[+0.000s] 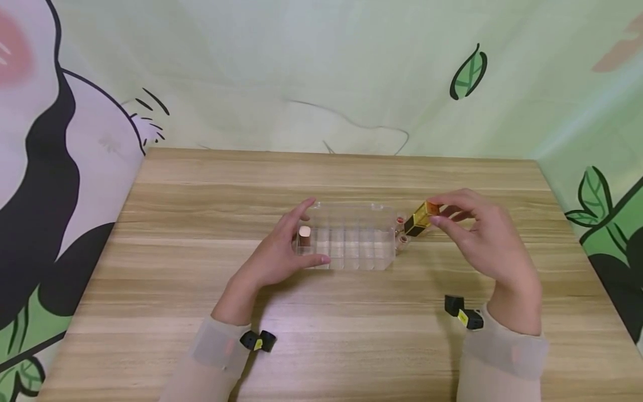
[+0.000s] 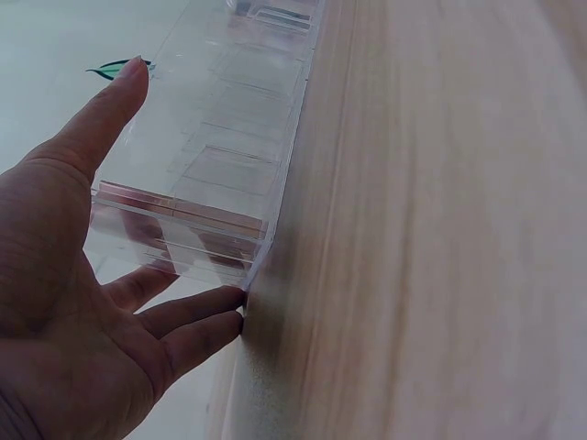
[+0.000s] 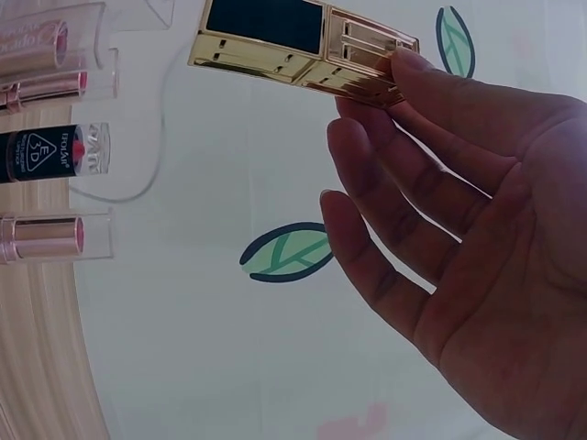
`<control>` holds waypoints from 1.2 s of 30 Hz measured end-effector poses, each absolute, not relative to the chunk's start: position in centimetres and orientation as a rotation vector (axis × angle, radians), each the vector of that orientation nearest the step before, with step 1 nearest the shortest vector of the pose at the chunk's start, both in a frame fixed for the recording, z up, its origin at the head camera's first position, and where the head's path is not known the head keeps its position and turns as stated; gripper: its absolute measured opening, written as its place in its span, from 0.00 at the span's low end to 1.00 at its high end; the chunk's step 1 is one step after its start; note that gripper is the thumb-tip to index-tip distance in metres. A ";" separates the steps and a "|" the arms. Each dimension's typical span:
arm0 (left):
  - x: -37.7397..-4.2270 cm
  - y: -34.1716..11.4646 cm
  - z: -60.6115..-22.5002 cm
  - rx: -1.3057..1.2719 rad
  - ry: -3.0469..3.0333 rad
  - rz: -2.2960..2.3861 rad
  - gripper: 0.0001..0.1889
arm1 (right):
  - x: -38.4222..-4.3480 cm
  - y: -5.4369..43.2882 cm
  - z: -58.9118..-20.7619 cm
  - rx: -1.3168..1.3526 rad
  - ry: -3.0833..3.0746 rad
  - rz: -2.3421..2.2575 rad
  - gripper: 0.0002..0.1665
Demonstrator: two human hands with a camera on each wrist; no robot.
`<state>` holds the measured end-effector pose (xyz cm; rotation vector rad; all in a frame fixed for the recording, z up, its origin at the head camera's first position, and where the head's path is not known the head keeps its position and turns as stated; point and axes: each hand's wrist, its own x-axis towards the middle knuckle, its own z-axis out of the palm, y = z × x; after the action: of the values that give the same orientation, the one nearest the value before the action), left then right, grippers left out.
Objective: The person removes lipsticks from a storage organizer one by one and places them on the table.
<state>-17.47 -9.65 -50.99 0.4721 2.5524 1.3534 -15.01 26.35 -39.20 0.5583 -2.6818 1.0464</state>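
A clear plastic organizer point(image 1: 358, 263) with a row of compartments lies on the table. My left hand point(image 1: 277, 251) holds its left end, thumb along the near side and fingers at the far side and end. One brown-pink lipstick point(image 1: 305, 237) sits in the leftmost compartment, also visible through the plastic in the left wrist view. My right hand point(image 1: 479, 231) pinches a gold and black lipstick point(image 1: 421, 219) by its gold end between thumb and fingertips, tilted in the air just right of the organizer. The right wrist view shows its black panel and shiny gold edges.
Several lipsticks stand close to the organizer's right end, among them a black tube with a clear cap point(image 3: 57, 153) and a pink-gold one point(image 3: 50, 236). The wooden table point(image 1: 361, 346) meets a printed cloth backdrop point(image 1: 241, 72) at the back.
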 end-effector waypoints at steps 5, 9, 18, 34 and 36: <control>-17.5 -9.6 -51.0 0.474 2.553 1.356 0.61 | -15.0 26.5 -39.2 0.552 -2.682 1.043 0.17; -17.5 -9.6 -51.0 0.482 2.556 1.355 0.62 | -15.0 26.8 -39.2 0.550 -2.681 1.024 0.17; -17.6 -9.6 -50.9 0.483 2.556 1.357 0.61 | -15.0 27.3 -39.4 0.525 -2.710 1.001 0.19; -17.5 -9.7 -51.0 0.475 2.560 1.354 0.61 | -15.0 28.1 -39.4 0.453 -2.828 0.988 0.15; -17.5 -9.7 -51.0 0.476 2.559 1.355 0.61 | -15.0 28.1 -39.4 0.448 -2.848 0.983 0.14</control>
<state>-17.53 -9.69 -50.99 0.4762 2.5586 1.3547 -15.01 28.08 -39.38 0.4481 -2.8479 0.9831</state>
